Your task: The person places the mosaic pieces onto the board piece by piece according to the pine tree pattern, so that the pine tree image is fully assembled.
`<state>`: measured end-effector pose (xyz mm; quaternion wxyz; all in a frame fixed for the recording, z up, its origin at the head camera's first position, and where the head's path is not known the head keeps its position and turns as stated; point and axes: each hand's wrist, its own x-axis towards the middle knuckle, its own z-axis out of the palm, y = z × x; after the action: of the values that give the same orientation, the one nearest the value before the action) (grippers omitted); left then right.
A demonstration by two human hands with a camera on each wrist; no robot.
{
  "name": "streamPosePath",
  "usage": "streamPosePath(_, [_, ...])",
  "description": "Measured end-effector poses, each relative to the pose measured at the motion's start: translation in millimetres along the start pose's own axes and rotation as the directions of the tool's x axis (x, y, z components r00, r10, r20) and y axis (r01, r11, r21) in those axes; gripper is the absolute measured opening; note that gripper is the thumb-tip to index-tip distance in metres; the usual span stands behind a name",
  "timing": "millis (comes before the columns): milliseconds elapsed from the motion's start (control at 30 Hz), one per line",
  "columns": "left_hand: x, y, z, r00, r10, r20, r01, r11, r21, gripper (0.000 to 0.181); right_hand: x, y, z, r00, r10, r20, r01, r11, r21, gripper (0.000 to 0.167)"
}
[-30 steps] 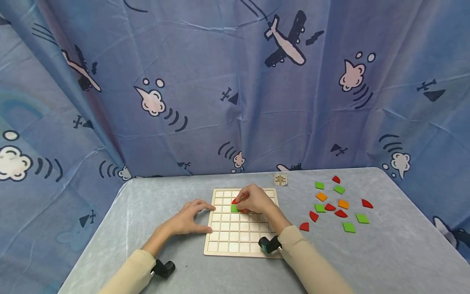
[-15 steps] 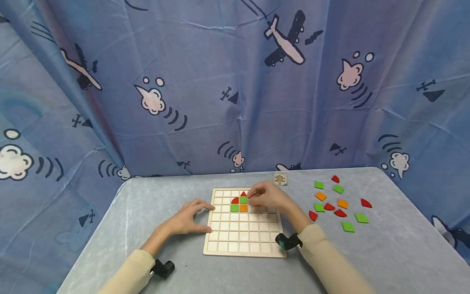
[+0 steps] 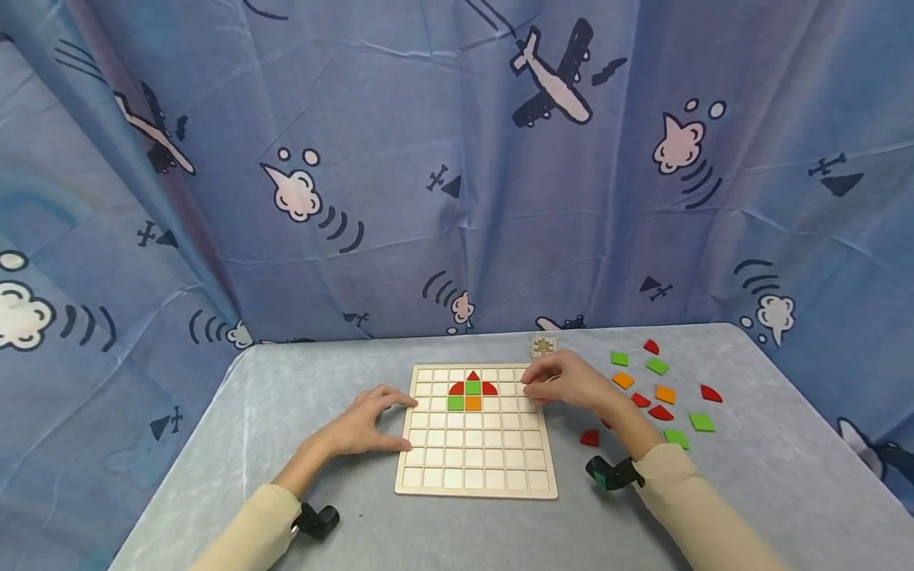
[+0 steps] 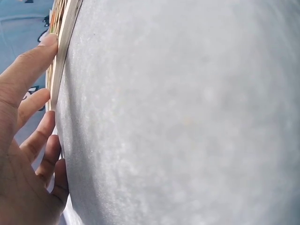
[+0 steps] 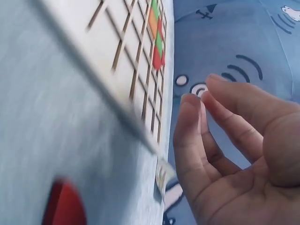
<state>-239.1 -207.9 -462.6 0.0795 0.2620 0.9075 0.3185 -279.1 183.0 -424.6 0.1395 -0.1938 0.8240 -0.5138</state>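
Note:
A wooden grid board [image 3: 464, 457] lies on the table. In its upper part sit a red triangle [image 3: 473, 376], a green square [image 3: 473, 388] between two red quarter-circles [image 3: 489, 388], another green square [image 3: 455, 403] and an orange square [image 3: 473, 404]. My left hand [image 3: 360, 424] touches the board's left edge with thumb and fingertips, fingers spread; the left wrist view shows the thumb [image 4: 40, 54] on the rim. Over the board's upper right edge hovers my right hand [image 3: 567, 381]. Its fingers are loosely bent, and the right wrist view shows nothing between thumb and fingertips.
Loose red, green and orange pieces [image 3: 666, 395] lie scattered on the table to the right. One red quarter-circle [image 3: 589, 438] is near the board's right side. A small patterned card [image 3: 544, 346] lies behind the board. A blue printed curtain [image 3: 400, 198] hangs behind the table.
My right hand has moved right, from the coloured pieces to the board's right edge. A red quarter-circle right of the upper green square is now uncovered. My left hand stays in place.

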Motion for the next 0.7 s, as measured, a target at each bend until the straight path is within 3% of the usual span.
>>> streamPosePath(200, [-0.8, -0.7, -1.3, 1.000, -0.005, 0.008, 0.005, 1.000, 0.008, 0.067, -19.1, 10, -21, 1.000, -0.018, 0.007, 0.018, 0.999, -0.048, 0.021])
streamPosePath(500, [0.0, 1.2, -1.4, 1.000, -0.005, 0.005, 0.005, 1.000, 0.007, 0.066, -47.5, 41, -63, 0.999, 0.043, -0.021, -0.044, 0.997, -0.057, 0.028])
streamPosePath(700, [0.1, -2.1, 0.3, 1.000, 0.002, 0.003, -0.002, 1.000, 0.015, 0.066, -63.8, 58, -87, 0.998, 0.041, -0.039, -0.045, 0.992, -0.122, 0.031])
